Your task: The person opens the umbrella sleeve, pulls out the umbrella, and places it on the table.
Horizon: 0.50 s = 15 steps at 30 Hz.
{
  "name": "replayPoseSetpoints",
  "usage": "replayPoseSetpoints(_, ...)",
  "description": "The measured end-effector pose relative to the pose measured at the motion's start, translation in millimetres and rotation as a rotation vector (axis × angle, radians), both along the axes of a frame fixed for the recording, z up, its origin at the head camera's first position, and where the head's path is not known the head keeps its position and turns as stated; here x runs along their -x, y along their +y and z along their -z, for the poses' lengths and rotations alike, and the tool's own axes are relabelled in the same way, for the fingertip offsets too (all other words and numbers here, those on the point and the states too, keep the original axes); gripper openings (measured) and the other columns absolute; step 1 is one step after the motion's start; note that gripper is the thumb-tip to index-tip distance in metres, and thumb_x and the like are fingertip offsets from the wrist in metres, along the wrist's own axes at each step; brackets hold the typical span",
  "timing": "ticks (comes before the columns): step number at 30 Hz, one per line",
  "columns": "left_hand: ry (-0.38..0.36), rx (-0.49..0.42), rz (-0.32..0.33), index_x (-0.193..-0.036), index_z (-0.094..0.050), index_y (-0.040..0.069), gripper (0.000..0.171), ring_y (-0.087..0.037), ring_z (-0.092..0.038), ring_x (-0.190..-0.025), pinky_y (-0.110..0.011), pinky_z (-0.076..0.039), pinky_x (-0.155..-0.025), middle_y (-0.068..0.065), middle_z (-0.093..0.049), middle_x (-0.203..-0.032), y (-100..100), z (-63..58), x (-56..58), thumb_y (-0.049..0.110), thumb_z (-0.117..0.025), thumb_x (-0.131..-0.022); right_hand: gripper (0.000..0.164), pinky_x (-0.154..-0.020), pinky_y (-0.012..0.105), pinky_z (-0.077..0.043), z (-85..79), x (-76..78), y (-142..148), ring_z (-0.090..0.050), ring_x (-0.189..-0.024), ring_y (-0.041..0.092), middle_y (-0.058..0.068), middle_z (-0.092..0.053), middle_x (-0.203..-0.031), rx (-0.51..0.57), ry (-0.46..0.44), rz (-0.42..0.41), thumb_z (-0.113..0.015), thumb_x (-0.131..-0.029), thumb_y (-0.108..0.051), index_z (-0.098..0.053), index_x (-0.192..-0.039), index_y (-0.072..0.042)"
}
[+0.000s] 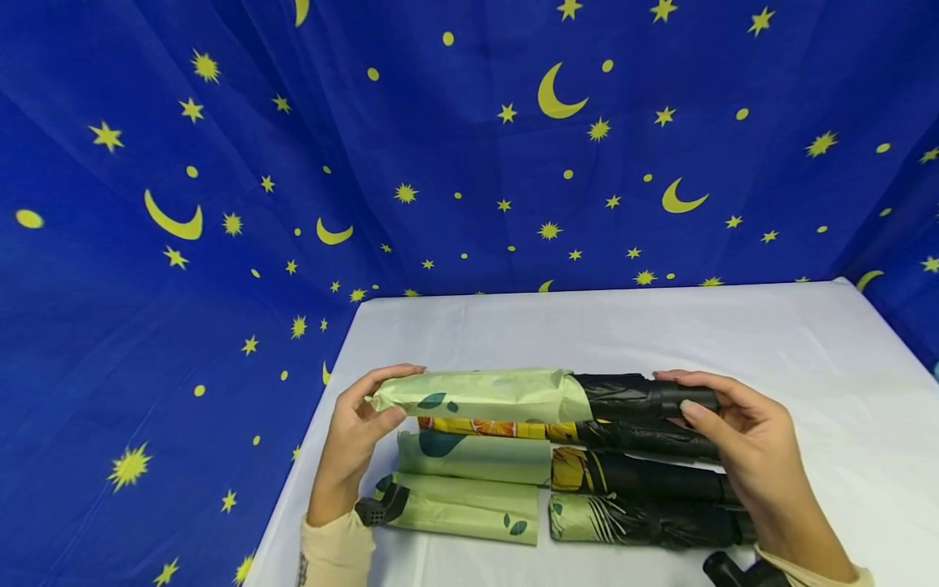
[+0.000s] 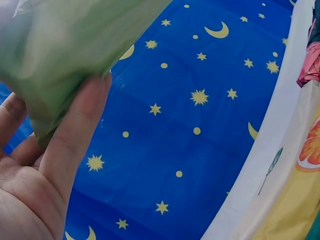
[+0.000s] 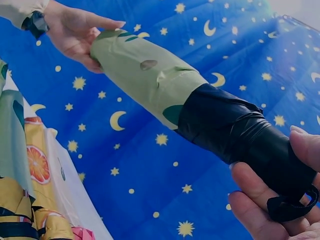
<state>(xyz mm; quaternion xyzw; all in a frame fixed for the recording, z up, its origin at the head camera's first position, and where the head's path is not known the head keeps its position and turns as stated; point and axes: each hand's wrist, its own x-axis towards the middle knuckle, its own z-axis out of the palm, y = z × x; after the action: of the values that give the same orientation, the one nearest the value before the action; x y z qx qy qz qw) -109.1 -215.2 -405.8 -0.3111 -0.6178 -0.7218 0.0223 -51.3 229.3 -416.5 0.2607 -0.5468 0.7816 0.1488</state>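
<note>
A folded black umbrella (image 1: 616, 397) is held level above the table, its far part inside a pale green sleeve (image 1: 491, 394) with dark leaf prints. My left hand (image 1: 357, 436) pinches the sleeve's closed end between thumb and fingers. At the other end, my right hand (image 1: 756, 428) grips the umbrella's handle, with the thumb on the near side. A black wrist strap (image 3: 292, 205) hangs from the handle in the right wrist view. Roughly half of the umbrella shows outside the sleeve. In the left wrist view the sleeve's green tip (image 2: 55, 75) lies between thumb and fingers.
Below the held umbrella, an orange-print yellow sleeve (image 1: 484, 427), a grey-green sleeve (image 1: 484, 456) and a light green sleeve (image 1: 462, 509) lie on the white table (image 1: 623, 330). Several folded umbrellas (image 1: 653, 477) lie to their right. A blue star-print curtain (image 1: 469, 147) stands behind.
</note>
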Motion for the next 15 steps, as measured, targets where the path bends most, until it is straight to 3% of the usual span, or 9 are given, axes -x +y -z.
replayPoseSetpoints(5,0.010,0.008,-0.058,-0.133,-0.056,-0.014,0.037,-0.024,-0.063,-0.107,-0.030,-0.056,-0.084,-0.022,-0.063,-0.131,1.2,-1.7,-0.9,0.001,-0.062,-0.100,0.036,-0.084,0.037,-0.059,0.0,-1.1,2.4,-0.066,-0.115,0.035,0.037,-0.059,-0.129,0.006,-0.005,0.004,-0.041,-0.092,0.031,-0.045,-0.128,0.031)
replayPoseSetpoints(15,0.015,-0.003,-0.076,-0.132,-0.055,-0.016,0.038,-0.024,-0.065,-0.108,-0.031,-0.057,-0.087,-0.021,-0.063,-0.131,-1.1,-1.0,1.7,0.003,-0.063,-0.100,0.036,-0.083,0.036,-0.060,0.4,0.9,8.0,-0.066,-0.115,0.035,0.037,-0.060,-0.128,0.036,0.003,0.006,-0.040,-0.092,0.031,-0.044,-0.128,0.032)
